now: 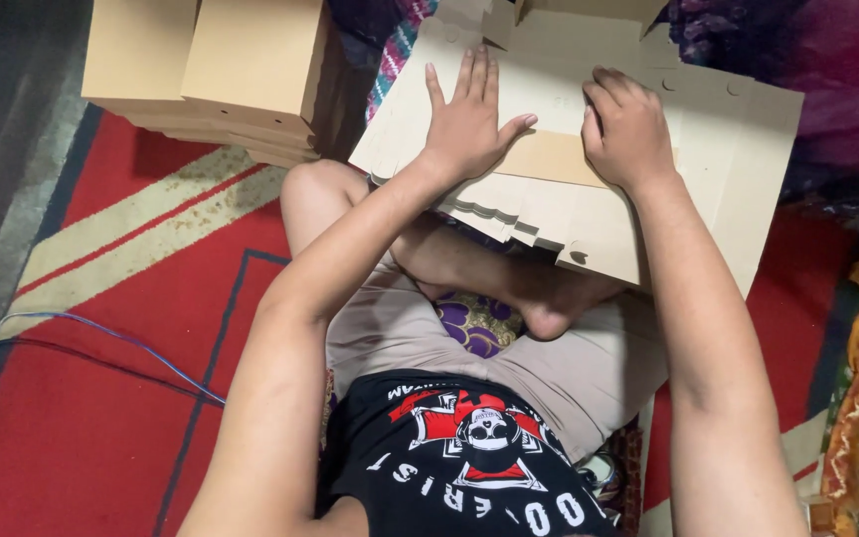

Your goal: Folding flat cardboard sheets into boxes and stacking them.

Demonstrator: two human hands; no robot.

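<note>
A flat die-cut cardboard box blank (723, 149), pale beige with flaps and slots, lies across my crossed legs. My left hand (467, 117) presses flat on its left part, fingers spread and pointing away from me. My right hand (628, 124) rests on the middle of the blank with fingers curled over a fold line, next to a darker brown inner panel (549, 159). Neither hand is closed around anything.
A stack of folded cardboard boxes (221, 70) stands at the upper left on a red carpet (121, 418) with beige stripes. A thin blue cable (111, 338) runs over the carpet at left. Patterned purple cloth (827, 70) lies at the upper right.
</note>
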